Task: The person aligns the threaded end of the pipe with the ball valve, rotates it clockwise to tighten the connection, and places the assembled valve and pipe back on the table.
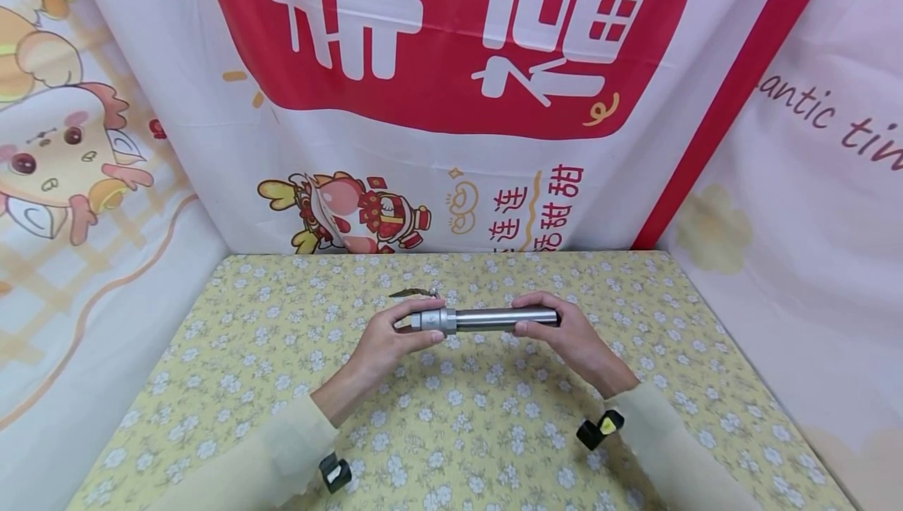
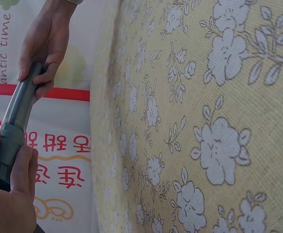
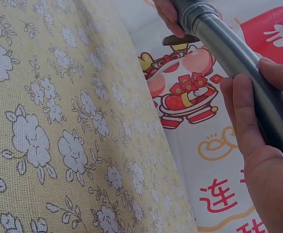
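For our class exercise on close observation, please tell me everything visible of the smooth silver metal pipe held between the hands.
The smooth silver metal pipe is straight, round and shiny. Its left end meets a wider grey metal fitting with a faceted collar. It is held roughly level above the yellow, white-flowered tablecloth. The right hand grips the pipe near its right end; the left hand grips the fitting. How deep the pipe sits in the fitting is hidden.
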A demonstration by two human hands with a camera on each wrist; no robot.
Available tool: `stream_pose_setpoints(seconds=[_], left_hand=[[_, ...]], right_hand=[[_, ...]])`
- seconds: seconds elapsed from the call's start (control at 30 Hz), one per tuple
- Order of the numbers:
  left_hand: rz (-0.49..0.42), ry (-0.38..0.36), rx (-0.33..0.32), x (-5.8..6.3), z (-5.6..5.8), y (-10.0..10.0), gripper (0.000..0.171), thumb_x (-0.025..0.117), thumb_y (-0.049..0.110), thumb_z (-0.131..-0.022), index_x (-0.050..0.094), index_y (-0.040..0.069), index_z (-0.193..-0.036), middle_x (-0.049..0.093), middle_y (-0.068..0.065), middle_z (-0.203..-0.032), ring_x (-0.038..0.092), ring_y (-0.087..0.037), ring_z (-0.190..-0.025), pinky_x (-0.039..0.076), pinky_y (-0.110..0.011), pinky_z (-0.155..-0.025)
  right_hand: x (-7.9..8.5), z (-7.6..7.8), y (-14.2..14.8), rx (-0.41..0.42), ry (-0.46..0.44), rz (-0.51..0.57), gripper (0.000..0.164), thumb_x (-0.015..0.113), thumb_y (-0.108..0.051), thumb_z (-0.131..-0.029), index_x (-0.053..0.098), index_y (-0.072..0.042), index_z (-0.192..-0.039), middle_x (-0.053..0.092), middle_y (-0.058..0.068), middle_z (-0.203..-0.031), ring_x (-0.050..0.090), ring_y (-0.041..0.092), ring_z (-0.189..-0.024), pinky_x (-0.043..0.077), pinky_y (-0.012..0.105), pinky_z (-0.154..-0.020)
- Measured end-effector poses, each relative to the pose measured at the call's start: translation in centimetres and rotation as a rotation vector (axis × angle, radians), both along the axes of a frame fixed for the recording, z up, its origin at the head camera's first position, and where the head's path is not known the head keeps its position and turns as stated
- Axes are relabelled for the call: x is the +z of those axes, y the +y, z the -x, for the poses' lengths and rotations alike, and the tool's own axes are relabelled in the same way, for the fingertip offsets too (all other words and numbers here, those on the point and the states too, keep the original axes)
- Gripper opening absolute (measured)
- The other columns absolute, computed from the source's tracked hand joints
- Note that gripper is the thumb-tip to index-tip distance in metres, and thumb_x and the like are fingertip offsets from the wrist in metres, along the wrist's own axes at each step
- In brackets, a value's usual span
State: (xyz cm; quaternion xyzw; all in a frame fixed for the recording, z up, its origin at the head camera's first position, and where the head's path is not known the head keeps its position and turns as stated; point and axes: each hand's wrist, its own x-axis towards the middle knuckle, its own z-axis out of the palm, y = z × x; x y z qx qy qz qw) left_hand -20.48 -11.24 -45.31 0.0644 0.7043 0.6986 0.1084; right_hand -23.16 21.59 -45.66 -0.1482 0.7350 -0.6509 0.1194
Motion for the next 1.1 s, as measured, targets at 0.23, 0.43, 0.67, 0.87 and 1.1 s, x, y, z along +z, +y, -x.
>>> stream_pose_setpoints(seconds=[0.23,0.43,0.67,0.87,1.1], left_hand=[[0.01,0.005,0.002,-0.22,0.07,-0.08,0.052,0.088,0.015,-0.094,0.074,0.023,-0.143,0.053,-0.004,-0.162,0.071,-0.025,-0.121,0.062,-0.04,-0.098],[0.009,0.013,0.002,-0.3,0.06,-0.11,0.052,0.088,0.014,-0.094,0.073,0.019,-0.144,0.054,-0.007,-0.162,0.071,-0.024,-0.12,0.062,-0.032,-0.094],[0.031,0.027,0.004,-0.36,0.06,0.02,0.051,0.087,0.014,-0.095,0.073,0.019,-0.143,0.055,-0.007,-0.161,0.07,-0.023,-0.12,0.06,-0.032,-0.095],[0.037,0.027,0.002,-0.26,-0.02,0.17,0.052,0.087,0.014,-0.094,0.073,0.018,-0.144,0.055,-0.007,-0.161,0.07,-0.024,-0.121,0.06,-0.031,-0.094],[0.033,0.023,0.004,-0.28,-0.05,0.1,0.051,0.087,0.013,-0.095,0.073,0.019,-0.143,0.058,-0.008,-0.158,0.069,-0.023,-0.12,0.06,-0.031,-0.094]], right_hand=[[-0.18,0.19,-0.12,-0.004,0.032,0.001,0.042,0.077,-0.018,-0.104,0.065,0.001,-0.14,0.061,0.018,-0.142,0.073,0.021,-0.113,0.062,0.045,-0.103],[-0.2,0.13,-0.27,-0.025,0.011,0.01,0.045,0.078,-0.02,-0.103,0.066,0.004,-0.139,0.061,0.019,-0.143,0.074,0.021,-0.112,0.061,0.05,-0.105],[-0.28,0.07,-0.43,-0.023,0.008,0.044,0.043,0.077,-0.017,-0.104,0.066,0.005,-0.139,0.057,0.026,-0.15,0.074,0.019,-0.112,0.063,0.045,-0.101],[-0.23,-0.03,-0.43,0.0,0.008,0.051,0.042,0.076,-0.016,-0.104,0.065,0.003,-0.139,0.057,0.022,-0.148,0.071,0.02,-0.113,0.063,0.042,-0.099],[-0.28,0.04,-0.13,0.068,0.0,0.062,0.049,0.077,-0.008,-0.102,0.058,0.002,-0.146,0.051,0.024,-0.152,0.066,0.022,-0.12,0.06,0.031,-0.095]])
